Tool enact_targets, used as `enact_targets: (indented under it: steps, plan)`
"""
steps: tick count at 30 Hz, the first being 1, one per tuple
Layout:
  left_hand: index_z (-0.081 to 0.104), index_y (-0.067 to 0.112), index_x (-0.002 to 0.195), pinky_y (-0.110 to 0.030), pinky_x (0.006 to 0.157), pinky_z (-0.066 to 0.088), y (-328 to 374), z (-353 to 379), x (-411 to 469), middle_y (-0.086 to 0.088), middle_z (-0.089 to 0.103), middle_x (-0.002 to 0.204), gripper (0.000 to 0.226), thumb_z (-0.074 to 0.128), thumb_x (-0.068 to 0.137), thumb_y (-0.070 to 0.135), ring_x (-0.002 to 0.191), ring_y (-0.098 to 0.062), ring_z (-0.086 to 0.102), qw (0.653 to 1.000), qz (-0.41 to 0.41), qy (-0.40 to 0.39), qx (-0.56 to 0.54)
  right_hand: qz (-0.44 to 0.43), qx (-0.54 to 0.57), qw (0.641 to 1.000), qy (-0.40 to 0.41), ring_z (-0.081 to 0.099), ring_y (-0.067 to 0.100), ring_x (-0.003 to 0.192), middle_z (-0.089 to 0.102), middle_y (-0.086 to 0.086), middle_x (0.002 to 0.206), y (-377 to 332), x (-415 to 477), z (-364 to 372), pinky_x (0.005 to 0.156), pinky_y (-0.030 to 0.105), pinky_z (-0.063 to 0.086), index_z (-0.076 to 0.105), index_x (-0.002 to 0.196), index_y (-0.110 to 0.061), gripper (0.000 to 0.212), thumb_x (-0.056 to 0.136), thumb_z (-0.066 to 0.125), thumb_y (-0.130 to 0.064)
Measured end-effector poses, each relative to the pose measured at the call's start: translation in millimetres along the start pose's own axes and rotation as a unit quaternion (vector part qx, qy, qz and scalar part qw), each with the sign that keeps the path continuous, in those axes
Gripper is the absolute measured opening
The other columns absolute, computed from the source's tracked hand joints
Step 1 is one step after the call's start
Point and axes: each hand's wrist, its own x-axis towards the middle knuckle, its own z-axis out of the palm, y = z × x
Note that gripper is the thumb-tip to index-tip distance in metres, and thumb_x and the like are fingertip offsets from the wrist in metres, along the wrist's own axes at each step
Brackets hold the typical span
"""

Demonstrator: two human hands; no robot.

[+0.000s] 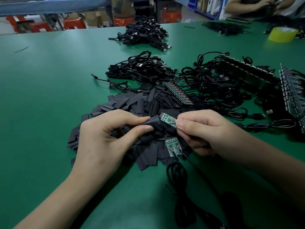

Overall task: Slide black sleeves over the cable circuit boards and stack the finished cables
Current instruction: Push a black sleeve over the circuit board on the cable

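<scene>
Head view, item: circuit board (168,120), held just above the loose sleeve pile (132,104); our right hand (201,129) pinches its wired end, our left hand (105,138) pinches one black sleeve (152,123) at its tip. We judge the board light, rigid and fragile, best gripped by its edges, and the sleeve soft and collapsible.

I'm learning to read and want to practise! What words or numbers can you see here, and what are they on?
No text here can be read.
Circuit board in the right hand, by the black sleeve in the left hand: markings too small.
Two boards on the sleeve pile: too small.
Yellow tape roll: no text visible.
Cardboard boxes at the back: blurred.
</scene>
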Motion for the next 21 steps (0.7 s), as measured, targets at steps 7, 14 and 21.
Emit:
enact_targets:
  steps: [7, 14, 21]
  plan:
    - [0.078, 0.031, 0.092, -0.022, 0.069, 0.051, -0.3, -0.3, -0.7, 0.016, 0.074, 0.085, 0.011, 0.078, 0.082, 0.035, 0.077, -0.009, 0.069, 1.0, -0.001, -0.006, -0.002, 0.011, -0.007, 1.0, -0.023, 0.023, 0.007, 0.047, 0.028, -0.009, 0.055, -1.2, -1.3, -0.3, 0.042, 0.014, 0.024, 0.045, 0.065, -0.016, 0.037, 0.098, 0.048, -0.034]
    - [0.081, 0.019, 0.098, -0.016, 0.079, 0.05, -1.0, -3.8, 1.0, 0.01, 0.074, 0.092, 0.018, 0.08, 0.082, 0.027, 0.086, -0.004, 0.07, 0.995, 0.059, -0.063, 0.052, 0.047, -0.042, 0.995, -0.073, 0.027, 0.005, 0.047, 0.031, -0.011, 0.058, -3.5, -4.8, -4.4, 0.043, 0.013, 0.026, 0.044, 0.064, -0.021, 0.037, 0.098, 0.049, -0.034]
    - [0.08, 0.022, 0.103, -0.016, 0.079, 0.048, 0.4, -8.2, 2.4, 0.011, 0.071, 0.094, 0.022, 0.078, 0.083, 0.031, 0.087, -0.005, 0.068, 0.984, 0.104, -0.132, 0.066, 0.073, -0.072, 0.988, -0.115, 0.027, 0.006, 0.048, 0.032, -0.011, 0.058, -4.5, -5.5, -7.0, 0.044, 0.014, 0.027, 0.044, 0.066, -0.021, 0.037, 0.098, 0.049, -0.037]
